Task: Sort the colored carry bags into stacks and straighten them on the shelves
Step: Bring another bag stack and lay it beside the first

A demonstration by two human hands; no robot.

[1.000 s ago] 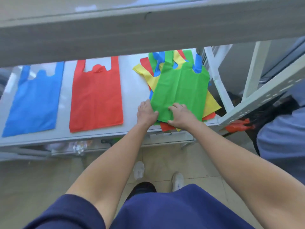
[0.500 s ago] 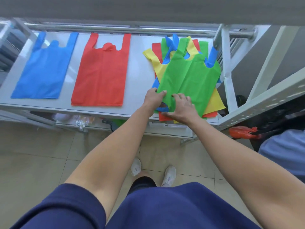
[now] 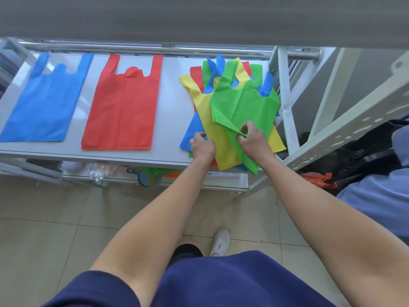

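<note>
Pinches the near corner of the green bag (image 3: 245, 103) with the right hand (image 3: 252, 141), raising it off the mixed pile (image 3: 212, 129) underneath. Rests the left hand (image 3: 202, 147) on that pile's near edge, fingers curled; cannot tell whether gripping. Well left of both hands, flat on the shelf (image 3: 172, 120): red bag (image 3: 124, 107), then blue bag (image 3: 44, 103).

Both bare arms are reaching forward and converging, the hands lying side by side, just apart. The right hand (image 3: 252, 140) is pinching a fold of the green bag (image 3: 243, 103) between thumb and curled fingers, knuckles up. The left hand (image 3: 202, 147) is lying knuckles up with fingers curled under, and whether it is gripping anything is not showing.
</note>
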